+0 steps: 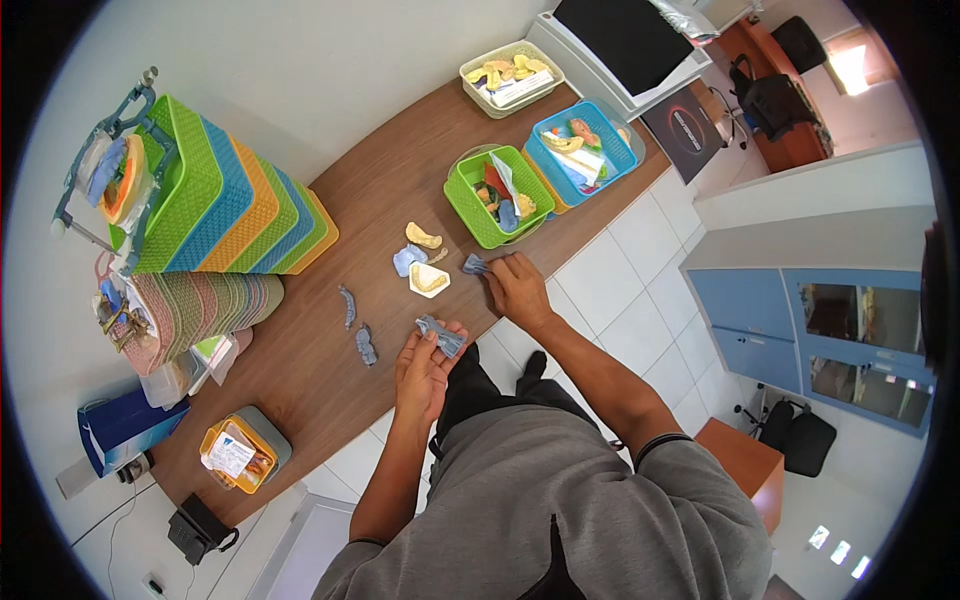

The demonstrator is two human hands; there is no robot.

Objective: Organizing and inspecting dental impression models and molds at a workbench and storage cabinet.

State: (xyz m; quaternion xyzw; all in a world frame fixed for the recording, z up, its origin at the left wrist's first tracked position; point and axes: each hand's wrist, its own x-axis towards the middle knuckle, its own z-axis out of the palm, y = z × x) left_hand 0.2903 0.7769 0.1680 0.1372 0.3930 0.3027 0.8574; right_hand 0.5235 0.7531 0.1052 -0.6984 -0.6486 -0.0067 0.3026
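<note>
My left hand [421, 375] holds a grey dental model [444, 337] near the front edge of the wooden counter. To its right, the fingers of my right hand [519, 291] grip a second grey dental model [474, 264] at the counter surface. Between the hands and the wall lie a white-based dental cast [429, 280] with a yellowish arch, a light-blue impression piece [409, 259] and a yellow cast [423, 235]. A small beige strip [439, 256] lies beside them. Two grey arch-shaped pieces, one upper [347, 306] and one lower [366, 346], rest left of my left hand.
A green basket [457, 196] and a blue basket [626, 166], both holding dental pieces, stand right. A cream basket [480, 101] is behind. Stacked coloured baskets [240, 202] bear an articulator [112, 180]. An orange container [251, 487] and a telephone [193, 531] sit left.
</note>
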